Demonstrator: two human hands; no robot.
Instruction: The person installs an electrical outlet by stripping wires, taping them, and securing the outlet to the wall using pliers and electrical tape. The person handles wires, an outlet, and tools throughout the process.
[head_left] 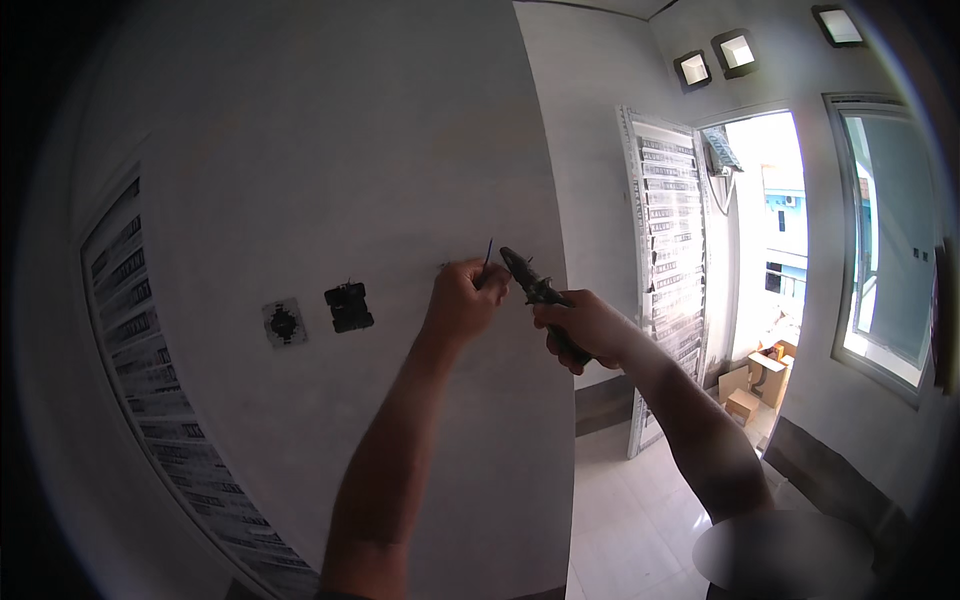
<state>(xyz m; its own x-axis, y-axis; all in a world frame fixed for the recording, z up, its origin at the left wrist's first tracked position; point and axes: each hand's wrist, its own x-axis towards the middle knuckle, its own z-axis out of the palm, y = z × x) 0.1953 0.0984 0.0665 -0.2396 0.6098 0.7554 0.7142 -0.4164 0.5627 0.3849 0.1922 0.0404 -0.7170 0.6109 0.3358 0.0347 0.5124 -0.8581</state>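
My left hand (466, 300) is in front of the grey wall, its fingers pinched on a thin blue wire (489, 250) that sticks up above them. To its right, my right hand (588, 325) is wrapped round the handles of dark pliers (528, 275) with small parts jutting from their sides. The pliers' jaws point up and left, close to the wire but apart from it. Both forearms reach up from the lower edge. Left of my left hand, a black wall box (348, 307) and a lighter square one with a dark opening (285, 323) are set into the wall.
The wall (480, 420) ends at a vertical edge right of my hands. Beyond it stands an open door (672, 230) in printed film, with cardboard boxes (755, 385) outside. A window (885, 240) is at the right. Another film-covered panel (150, 350) runs down the left.
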